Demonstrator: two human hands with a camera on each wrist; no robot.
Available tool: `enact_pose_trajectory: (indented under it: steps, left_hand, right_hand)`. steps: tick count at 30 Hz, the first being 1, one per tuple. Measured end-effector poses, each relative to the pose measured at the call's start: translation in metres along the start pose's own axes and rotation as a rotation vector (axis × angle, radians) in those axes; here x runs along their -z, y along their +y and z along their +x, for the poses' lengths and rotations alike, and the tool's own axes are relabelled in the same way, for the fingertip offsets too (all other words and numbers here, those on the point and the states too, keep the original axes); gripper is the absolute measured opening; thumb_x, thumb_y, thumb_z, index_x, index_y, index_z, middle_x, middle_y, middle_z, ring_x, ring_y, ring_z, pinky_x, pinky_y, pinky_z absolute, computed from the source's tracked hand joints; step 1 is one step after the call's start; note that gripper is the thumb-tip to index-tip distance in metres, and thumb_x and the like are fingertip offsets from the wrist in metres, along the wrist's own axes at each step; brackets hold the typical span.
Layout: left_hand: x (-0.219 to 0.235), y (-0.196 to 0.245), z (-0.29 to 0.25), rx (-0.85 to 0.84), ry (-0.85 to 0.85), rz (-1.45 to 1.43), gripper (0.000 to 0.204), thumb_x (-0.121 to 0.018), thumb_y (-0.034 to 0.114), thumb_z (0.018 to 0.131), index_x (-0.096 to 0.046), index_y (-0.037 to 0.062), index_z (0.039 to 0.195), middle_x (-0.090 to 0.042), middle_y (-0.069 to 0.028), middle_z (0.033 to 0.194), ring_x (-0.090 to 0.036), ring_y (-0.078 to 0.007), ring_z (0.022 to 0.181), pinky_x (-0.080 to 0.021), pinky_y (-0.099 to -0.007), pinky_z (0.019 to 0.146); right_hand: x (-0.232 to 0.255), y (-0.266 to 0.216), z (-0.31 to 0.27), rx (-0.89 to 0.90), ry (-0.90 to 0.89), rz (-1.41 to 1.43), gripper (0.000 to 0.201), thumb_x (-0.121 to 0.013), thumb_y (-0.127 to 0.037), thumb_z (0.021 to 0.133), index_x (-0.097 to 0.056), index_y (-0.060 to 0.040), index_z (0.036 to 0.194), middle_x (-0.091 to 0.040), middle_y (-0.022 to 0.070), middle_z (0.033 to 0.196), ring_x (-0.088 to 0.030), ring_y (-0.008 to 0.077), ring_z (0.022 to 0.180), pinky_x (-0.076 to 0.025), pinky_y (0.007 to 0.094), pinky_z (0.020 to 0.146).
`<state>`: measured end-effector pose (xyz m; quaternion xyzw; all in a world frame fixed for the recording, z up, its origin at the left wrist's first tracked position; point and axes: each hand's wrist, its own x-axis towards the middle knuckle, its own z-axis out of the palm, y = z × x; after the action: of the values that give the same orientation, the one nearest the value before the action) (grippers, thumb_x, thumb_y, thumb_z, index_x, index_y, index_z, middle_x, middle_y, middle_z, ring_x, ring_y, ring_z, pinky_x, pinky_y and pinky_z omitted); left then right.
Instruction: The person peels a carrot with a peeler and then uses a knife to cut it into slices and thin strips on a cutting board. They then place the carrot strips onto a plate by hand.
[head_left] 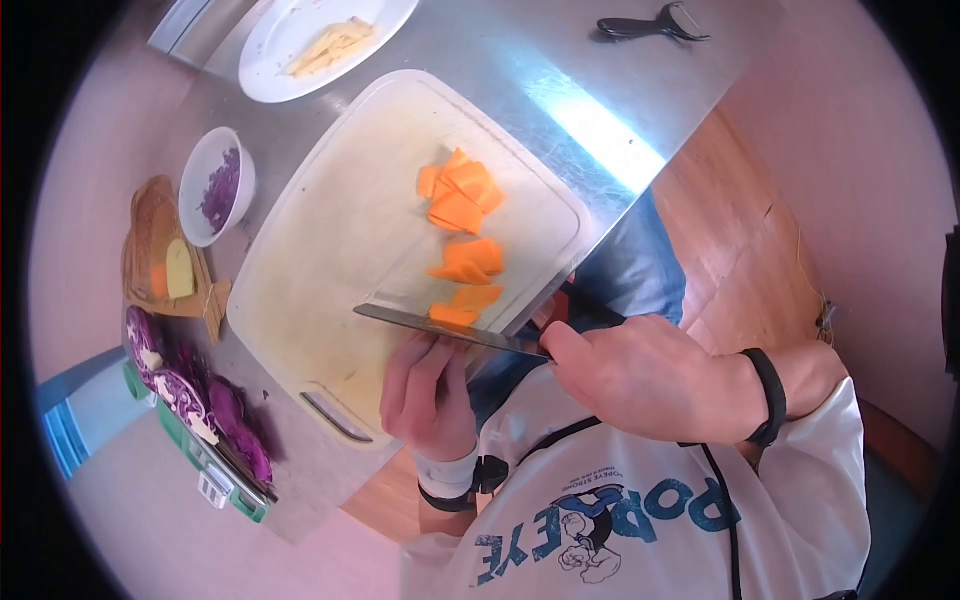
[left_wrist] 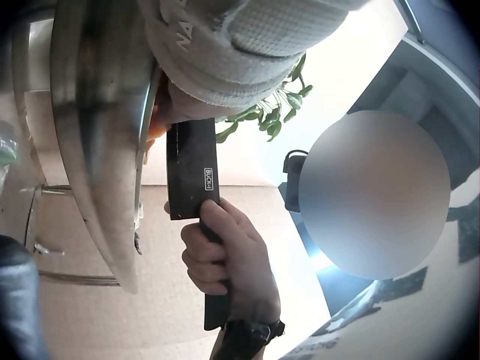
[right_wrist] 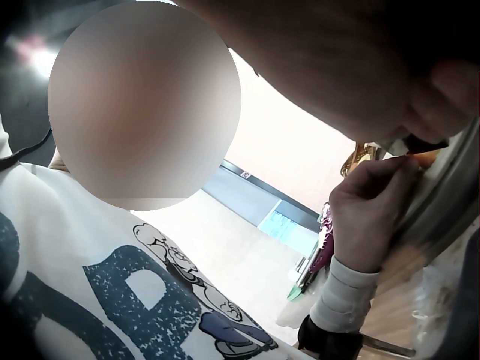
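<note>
Right hand sits nearest the head camera, fingers curled round the handle of a knife, whose blade lies across the near edge of the cutting board. Left hand rests at the board's near rim, fingertips bent onto a carrot piece just beside the blade, pinning it. More carrot slices lie further up the board. Beyond the board stands a plate with pale strips. To the left: a bowl of shredded red cabbage, a wooden dish, and red cabbage wedges. A peeler lies at the far right of the steel table.
</note>
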<state>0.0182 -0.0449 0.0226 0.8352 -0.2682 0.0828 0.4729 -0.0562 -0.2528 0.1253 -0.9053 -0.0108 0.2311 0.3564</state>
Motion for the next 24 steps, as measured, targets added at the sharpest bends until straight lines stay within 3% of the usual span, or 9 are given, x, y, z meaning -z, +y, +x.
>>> enact_pose_trajectory:
  steps: [4,6,13,19,24]
  left_hand:
    - [0.0,0.001,-0.003,0.021,-0.009,0.003,0.022,-0.08,-0.016,0.08,-0.075,-0.0033,0.097,-0.074,-0.0154,0.1,-0.074,-0.0344,0.095,-0.061,-0.0404,0.083]
    - [0.0,0.001,-0.004,0.068,0.002,0.007,0.022,-0.08,-0.016,0.08,-0.075,-0.0034,0.097,-0.074,-0.0147,0.099,-0.074,-0.0338,0.095,-0.062,-0.0406,0.085]
    - [0.001,0.0,-0.004,0.055,-0.01,0.035,0.021,-0.081,-0.015,0.078,-0.075,-0.0036,0.095,-0.074,-0.015,0.099,-0.074,-0.0335,0.094,-0.062,-0.0408,0.086]
    - [0.002,0.002,-0.005,0.089,-0.02,0.012,0.022,-0.08,-0.016,0.078,-0.075,-0.0036,0.095,-0.075,-0.0156,0.102,-0.074,-0.0331,0.092,-0.06,-0.0399,0.085]
    - [0.0,0.004,-0.008,0.115,0.013,0.0,0.022,-0.074,-0.019,0.078,-0.073,-0.0045,0.095,-0.073,-0.0142,0.101,-0.072,-0.0281,0.088,-0.06,-0.0368,0.075]
  right_hand:
    - [-0.002,0.004,-0.001,0.026,0.027,0.02,0.018,-0.062,0.0,0.086,-0.049,0.0041,0.099,-0.065,0.0186,0.064,-0.071,0.039,0.058,-0.056,0.0461,0.05]
    - [-0.004,0.007,0.0,0.012,0.022,0.042,0.014,-0.06,-0.01,0.1,-0.051,0.0006,0.1,-0.063,0.0166,0.066,-0.065,0.0394,0.056,-0.05,0.048,0.049]
    - [-0.015,0.01,-0.002,0.019,0.047,0.049,0.014,-0.062,-0.009,0.098,-0.055,0.0016,0.105,-0.063,0.015,0.066,-0.067,0.0351,0.057,-0.051,0.0438,0.047]
    - [-0.034,0.014,-0.004,0.081,0.159,-0.03,0.024,-0.065,-0.007,0.09,-0.059,0.0022,0.111,-0.062,0.0102,0.068,-0.066,0.0283,0.055,-0.052,0.0394,0.047]
    - [-0.049,0.019,-0.002,0.128,0.277,-0.069,0.037,-0.066,-0.01,0.088,-0.06,0.0045,0.122,-0.06,0.0062,0.07,-0.066,0.0234,0.056,-0.052,0.035,0.048]
